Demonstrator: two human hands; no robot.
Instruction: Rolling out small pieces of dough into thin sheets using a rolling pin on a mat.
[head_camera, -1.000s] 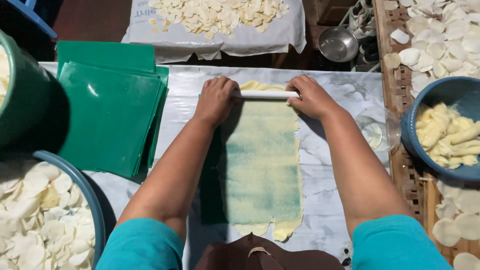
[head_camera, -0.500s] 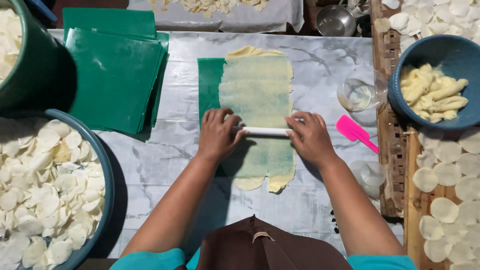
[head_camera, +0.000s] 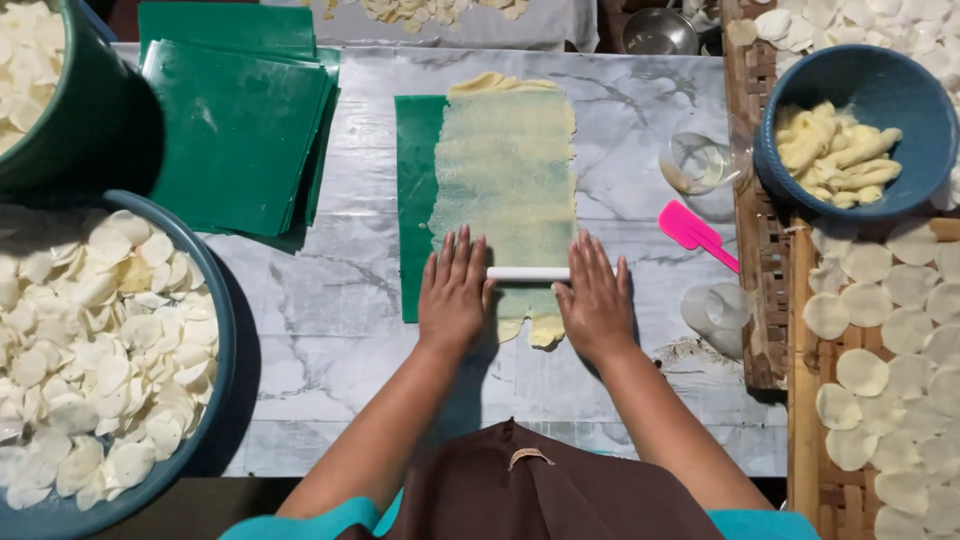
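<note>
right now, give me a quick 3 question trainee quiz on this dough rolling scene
1. True or false: both hands press on the white rolling pin.
2. What lies under the thin dough sheet? A) green mat B) wooden tray C) bare table
3. Which colour is the spatula beside the right hand?

Key:
1. True; the left hand is on its other end.
2. A, the green mat.
3. Pink.
</note>
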